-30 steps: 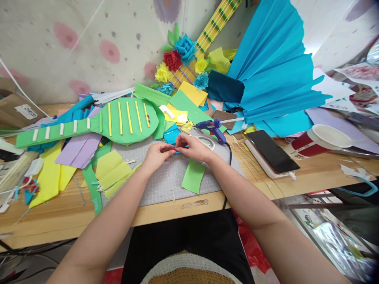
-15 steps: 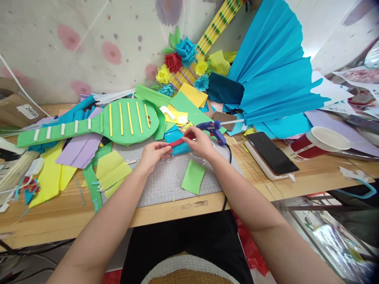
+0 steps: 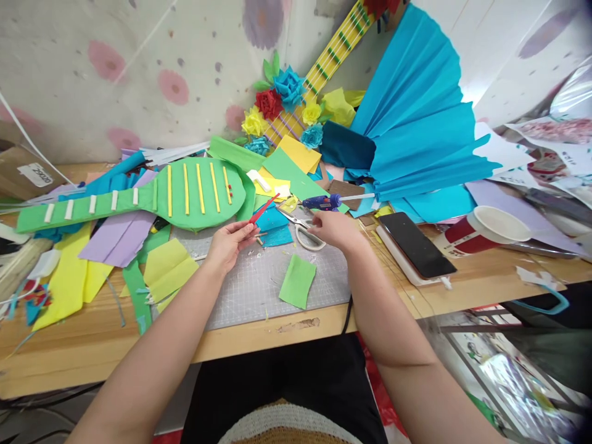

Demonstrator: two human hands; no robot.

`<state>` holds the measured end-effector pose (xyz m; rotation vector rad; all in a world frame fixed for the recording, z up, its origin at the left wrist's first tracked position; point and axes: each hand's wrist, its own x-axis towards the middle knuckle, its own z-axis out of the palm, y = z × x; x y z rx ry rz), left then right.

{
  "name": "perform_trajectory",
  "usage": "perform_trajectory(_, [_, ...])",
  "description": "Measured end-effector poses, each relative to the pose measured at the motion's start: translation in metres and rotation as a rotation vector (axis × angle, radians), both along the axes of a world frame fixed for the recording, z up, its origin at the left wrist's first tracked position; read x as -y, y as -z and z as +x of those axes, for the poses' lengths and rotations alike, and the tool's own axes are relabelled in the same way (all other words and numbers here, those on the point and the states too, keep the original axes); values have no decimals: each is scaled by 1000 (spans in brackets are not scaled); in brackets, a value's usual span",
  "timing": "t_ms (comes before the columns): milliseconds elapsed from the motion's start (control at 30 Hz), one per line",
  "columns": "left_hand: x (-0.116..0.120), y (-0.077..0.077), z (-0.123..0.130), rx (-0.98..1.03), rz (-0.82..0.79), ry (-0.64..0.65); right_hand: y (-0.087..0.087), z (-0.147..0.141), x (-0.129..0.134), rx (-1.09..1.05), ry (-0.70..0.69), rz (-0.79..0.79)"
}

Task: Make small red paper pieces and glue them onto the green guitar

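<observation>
A thin red paper strip (image 3: 264, 208) is pinched in my left hand (image 3: 232, 242), its pointed end sticking up to the right. My right hand (image 3: 337, 229) is over the handles of the scissors (image 3: 309, 238), beside the blue glue gun (image 3: 322, 201); its fingertips are partly hidden, so its grip cannot be made out. The scissors' blades point up and left toward blue paper (image 3: 276, 233). A green paper piece (image 3: 298, 282) lies on the grey cutting mat (image 3: 250, 302) below the hands.
A green paper guitar (image 3: 198, 194) lies at the left, among purple and yellow paper. Behind stand a yellow guitar with paper flowers (image 3: 289, 86) and a blue pleated paper fan (image 3: 416, 117). A phone (image 3: 417, 245) and a paper cup (image 3: 481, 231) are at the right.
My right hand has let go of the red strip and moved right to the scissors. My left hand still holds the strip, now tilted upward. The view has shifted slightly.
</observation>
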<state>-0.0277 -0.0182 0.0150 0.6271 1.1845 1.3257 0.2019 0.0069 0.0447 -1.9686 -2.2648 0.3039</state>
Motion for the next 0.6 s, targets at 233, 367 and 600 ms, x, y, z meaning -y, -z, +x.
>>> perform_trajectory(233, [0, 3, 1, -29, 37, -13, 6, -14, 0, 142, -30, -72])
perform_trajectory(367, [0, 0, 2, 6, 58, -64, -10, -1, 5, -41, 18, -33])
perform_trajectory(600, [-3, 0, 0, 34, 125, -171, -18, 16, 4, -570, -218, -194])
